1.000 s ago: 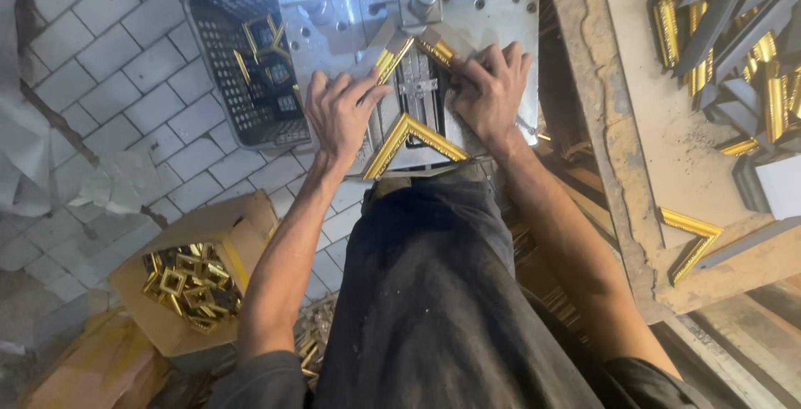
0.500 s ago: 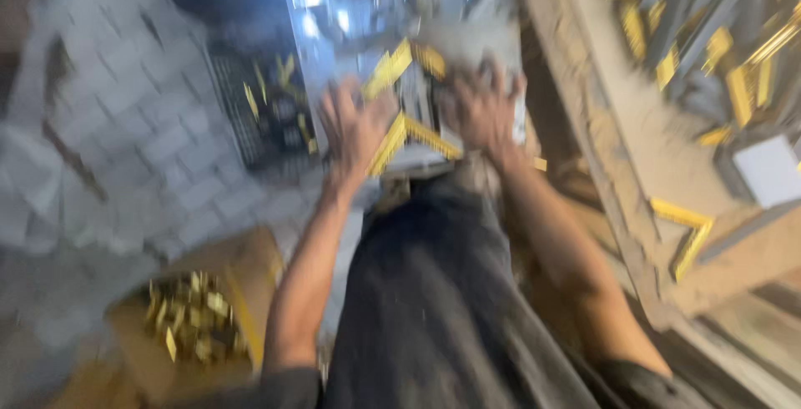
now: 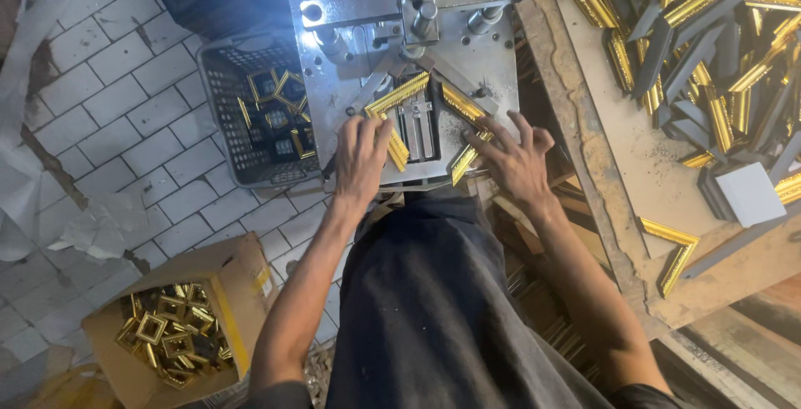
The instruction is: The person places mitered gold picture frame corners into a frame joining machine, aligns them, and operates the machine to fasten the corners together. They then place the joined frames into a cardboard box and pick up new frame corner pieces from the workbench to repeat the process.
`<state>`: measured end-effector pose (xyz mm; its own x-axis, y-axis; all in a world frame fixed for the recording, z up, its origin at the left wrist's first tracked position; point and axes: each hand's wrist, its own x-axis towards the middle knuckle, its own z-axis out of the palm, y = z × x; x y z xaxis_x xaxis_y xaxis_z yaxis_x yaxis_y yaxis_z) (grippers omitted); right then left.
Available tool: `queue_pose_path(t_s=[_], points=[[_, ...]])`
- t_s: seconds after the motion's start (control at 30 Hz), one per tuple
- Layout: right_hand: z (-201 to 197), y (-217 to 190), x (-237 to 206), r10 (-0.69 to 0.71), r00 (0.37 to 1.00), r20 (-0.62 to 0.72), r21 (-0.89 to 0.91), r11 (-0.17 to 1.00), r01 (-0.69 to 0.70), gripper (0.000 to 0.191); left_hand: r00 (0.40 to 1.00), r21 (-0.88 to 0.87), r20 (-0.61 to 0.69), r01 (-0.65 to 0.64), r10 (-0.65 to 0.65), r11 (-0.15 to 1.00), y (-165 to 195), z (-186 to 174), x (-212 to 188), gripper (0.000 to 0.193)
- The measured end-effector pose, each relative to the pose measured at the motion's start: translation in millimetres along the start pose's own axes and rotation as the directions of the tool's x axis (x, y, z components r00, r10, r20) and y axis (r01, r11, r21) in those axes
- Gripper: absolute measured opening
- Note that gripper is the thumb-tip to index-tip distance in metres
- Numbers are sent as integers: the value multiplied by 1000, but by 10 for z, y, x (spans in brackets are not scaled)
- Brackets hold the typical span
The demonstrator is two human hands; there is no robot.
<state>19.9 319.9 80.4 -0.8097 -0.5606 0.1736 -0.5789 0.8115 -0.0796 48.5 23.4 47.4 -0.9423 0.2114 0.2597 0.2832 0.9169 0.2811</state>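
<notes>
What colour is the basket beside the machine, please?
Grey, a mesh-sided basket, seen in the head view.

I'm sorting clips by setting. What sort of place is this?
Probably a small picture-frame workshop: a metal corner-joining machine, cut gold moulding pieces heaped on the bench, and a cardboard box of small finished gold frames.

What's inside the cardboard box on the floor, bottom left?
The cardboard box is open and holds a loose heap of small square gold frames. Only the top layer shows; how deep the pile goes and anything beneath it is hidden by the frames and the box walls.
</notes>
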Motion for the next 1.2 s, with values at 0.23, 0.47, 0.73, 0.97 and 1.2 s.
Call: queue_pose_path(t_s=[0.23,0.47,0.73,0.97,1.2], points=[[385,55,614,-46,995,-85,159,986,59,44,994,-164,-95,31,-47,986,-275,18,298,32],[444,104,635,-83,994,-77,227,969,99,41,993,-159,-75,74,-87,984,-227,45,237,33],[408,108,726,-109,990,-87,197,973,124,43,994,-210,-20,100,-107,972,-241,32,339,30],[355,-57,514,-120,983,-137,105,985,135,40,1000,-1,-6,10,-10,1000,-180,24,181,34],[376,-544,643,-85,992,-98,197,975,103,33,972,17,31,-235,235,972,-218,-14,150,39]])
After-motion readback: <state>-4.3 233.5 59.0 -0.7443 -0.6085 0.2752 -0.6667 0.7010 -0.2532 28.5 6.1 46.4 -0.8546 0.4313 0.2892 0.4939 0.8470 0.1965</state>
